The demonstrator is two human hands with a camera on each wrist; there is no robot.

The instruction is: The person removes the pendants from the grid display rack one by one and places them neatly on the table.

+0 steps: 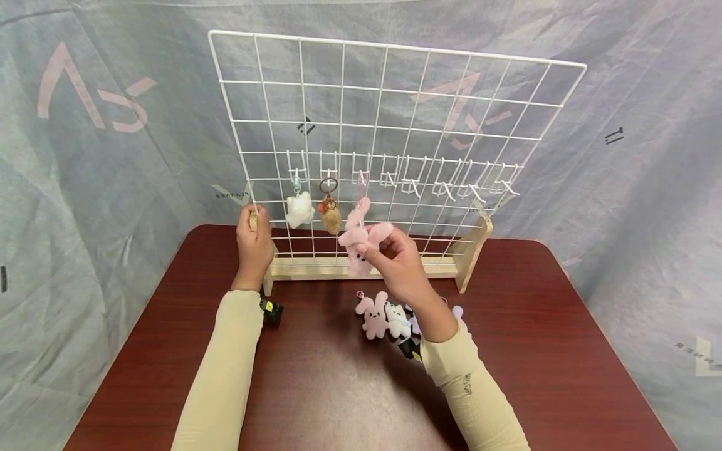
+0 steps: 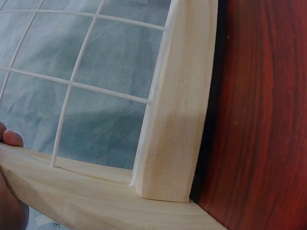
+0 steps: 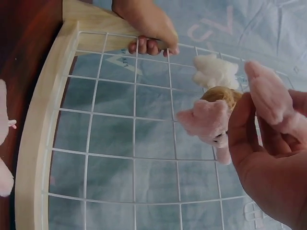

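Observation:
My right hand (image 1: 403, 266) pinches a pink plush bunny keychain (image 1: 354, 237) between thumb and fingers, in front of the white wire grid (image 1: 429, 94). The bunny's pink chain (image 1: 361, 185) reaches up to the third hook from the left; whether its loop sits fully on that hook, I cannot tell. Beside it, a white plush keychain (image 1: 300, 210) and a brown plush keychain (image 1: 331, 218) hang from the first two hooks. With curled fingers, my left hand (image 1: 255, 241) grips the grid stand's left wooden upright (image 2: 72, 191). Fingers cover part of the bunny in the right wrist view.
Several bare hooks (image 1: 414, 186) line the grid to the right. On the red-brown table (image 1: 321, 388) lie another pink bunny (image 1: 375, 316), a white plush (image 1: 398, 321) and purple plush pieces (image 1: 415, 322), partly behind my right forearm. The stand's wooden base (image 1: 310, 269) crosses the table's back.

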